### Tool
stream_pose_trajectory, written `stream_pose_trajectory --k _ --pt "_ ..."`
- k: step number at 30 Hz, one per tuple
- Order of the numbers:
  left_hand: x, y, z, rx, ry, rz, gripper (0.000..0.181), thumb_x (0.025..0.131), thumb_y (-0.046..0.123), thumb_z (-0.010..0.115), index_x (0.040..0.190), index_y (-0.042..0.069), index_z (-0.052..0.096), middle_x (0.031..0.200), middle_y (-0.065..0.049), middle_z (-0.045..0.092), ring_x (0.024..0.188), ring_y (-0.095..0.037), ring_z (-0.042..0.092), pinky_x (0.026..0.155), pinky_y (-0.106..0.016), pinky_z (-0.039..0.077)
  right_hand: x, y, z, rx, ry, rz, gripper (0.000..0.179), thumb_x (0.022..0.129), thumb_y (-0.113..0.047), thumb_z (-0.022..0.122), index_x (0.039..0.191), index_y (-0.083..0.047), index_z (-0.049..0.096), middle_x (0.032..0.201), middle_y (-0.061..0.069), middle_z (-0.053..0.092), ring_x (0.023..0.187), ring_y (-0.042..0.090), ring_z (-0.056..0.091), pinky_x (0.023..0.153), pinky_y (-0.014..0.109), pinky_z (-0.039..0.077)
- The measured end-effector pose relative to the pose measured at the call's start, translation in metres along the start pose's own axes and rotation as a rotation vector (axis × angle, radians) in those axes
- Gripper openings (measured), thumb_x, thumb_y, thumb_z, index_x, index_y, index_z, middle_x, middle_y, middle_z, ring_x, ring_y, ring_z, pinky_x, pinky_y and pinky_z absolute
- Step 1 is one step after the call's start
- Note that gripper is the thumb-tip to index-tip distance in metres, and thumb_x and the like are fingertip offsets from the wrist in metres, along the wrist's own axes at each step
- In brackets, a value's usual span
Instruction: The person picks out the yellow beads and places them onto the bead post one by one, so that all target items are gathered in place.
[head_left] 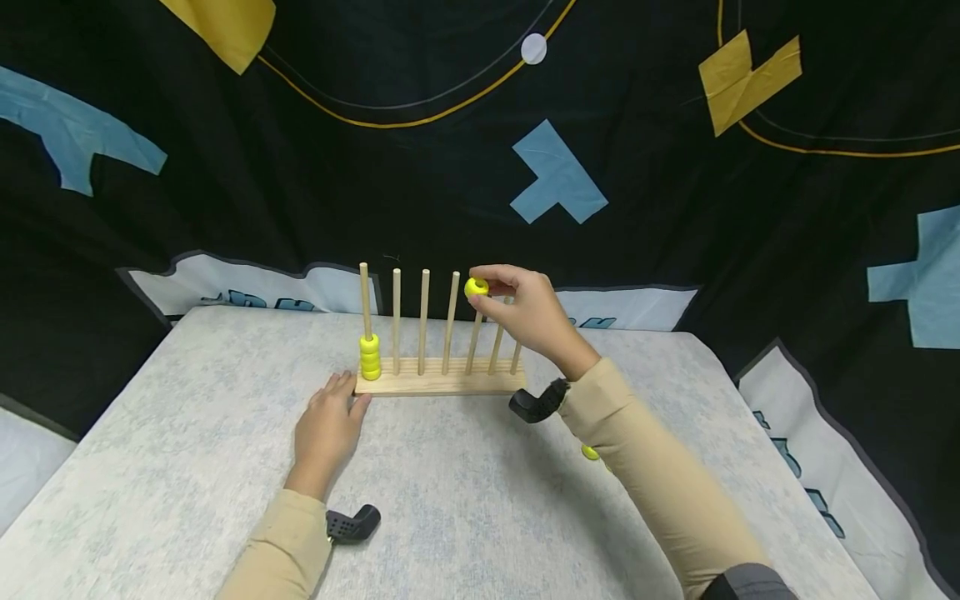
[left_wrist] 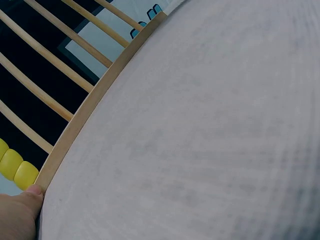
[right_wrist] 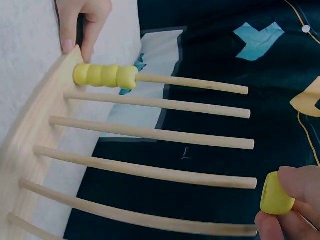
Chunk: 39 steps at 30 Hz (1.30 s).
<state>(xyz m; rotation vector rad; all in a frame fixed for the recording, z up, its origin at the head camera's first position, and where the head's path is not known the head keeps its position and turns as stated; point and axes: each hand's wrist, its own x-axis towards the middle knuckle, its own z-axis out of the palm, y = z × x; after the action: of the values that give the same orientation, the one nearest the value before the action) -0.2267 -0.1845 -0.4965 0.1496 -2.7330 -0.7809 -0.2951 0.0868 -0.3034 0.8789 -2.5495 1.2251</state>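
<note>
A wooden peg rack [head_left: 442,385] with several upright rods stands toward the far side of the table. Several yellow beads [head_left: 371,358] are stacked at the foot of its leftmost rod. My left hand [head_left: 327,429] holds the left end of the base, its thumb and fingers on either side of the corner [right_wrist: 77,55]. Between thumb and fingers, my right hand [head_left: 528,310] pinches one yellow bead [right_wrist: 275,195], its hole visible. That bead is held up near the rod tops, to the right of the middle rod [head_left: 451,323].
Under my right forearm, partly hidden by the sleeve, more yellow beads [head_left: 590,452] lie on the pale mottled table [head_left: 450,508]. A black cloth [head_left: 420,183] with blue and yellow tape hangs behind the table. Black wrist devices [head_left: 354,525] stick out from both cuffs.
</note>
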Motion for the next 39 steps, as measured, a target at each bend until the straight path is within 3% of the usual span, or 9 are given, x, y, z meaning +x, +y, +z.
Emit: stream_pose_trajectory --k 7,21,30,39 --pt "0.000 -0.001 0.000 -0.003 0.007 0.008 0.053 0.102 0.030 0.057 0.144 -0.003 0.048 0.151 -0.022 0.045 0.140 -0.047 0.040 0.107 -0.068 0.037 0.021 -0.011 0.006 -0.026 0.011 -0.007 0.035 0.093 -0.017 0.071 0.127 -0.010 0.067 0.127 0.003 0.064 0.103 0.013 0.065 0.092 0.021 0.056" --pt "0.000 -0.001 0.000 0.000 0.012 0.004 0.053 0.102 0.030 0.057 0.143 -0.003 0.049 0.150 -0.022 0.046 0.140 -0.046 0.040 0.106 -0.069 0.039 0.055 -0.031 0.036 0.017 0.010 0.015 0.040 0.093 -0.018 0.070 0.132 -0.013 0.063 0.129 0.003 0.068 0.113 0.013 0.068 0.091 0.018 0.056" --pt "0.001 -0.001 -0.001 0.007 0.003 0.001 0.054 0.102 0.031 0.057 0.143 -0.002 0.049 0.150 -0.022 0.046 0.139 -0.047 0.042 0.103 -0.069 0.041 0.066 -0.053 0.065 0.028 -0.052 -0.010 0.041 0.094 -0.018 0.069 0.134 -0.013 0.062 0.134 0.001 0.065 0.119 0.011 0.064 0.096 0.014 0.052" --pt "0.001 -0.001 -0.002 0.001 0.006 0.015 0.053 0.101 0.029 0.059 0.142 -0.003 0.050 0.149 -0.022 0.048 0.139 -0.046 0.043 0.105 -0.067 0.041 0.073 -0.060 0.084 0.037 -0.065 -0.034 0.043 0.094 -0.016 0.069 0.135 -0.011 0.060 0.133 0.003 0.065 0.120 0.013 0.064 0.095 0.012 0.051"
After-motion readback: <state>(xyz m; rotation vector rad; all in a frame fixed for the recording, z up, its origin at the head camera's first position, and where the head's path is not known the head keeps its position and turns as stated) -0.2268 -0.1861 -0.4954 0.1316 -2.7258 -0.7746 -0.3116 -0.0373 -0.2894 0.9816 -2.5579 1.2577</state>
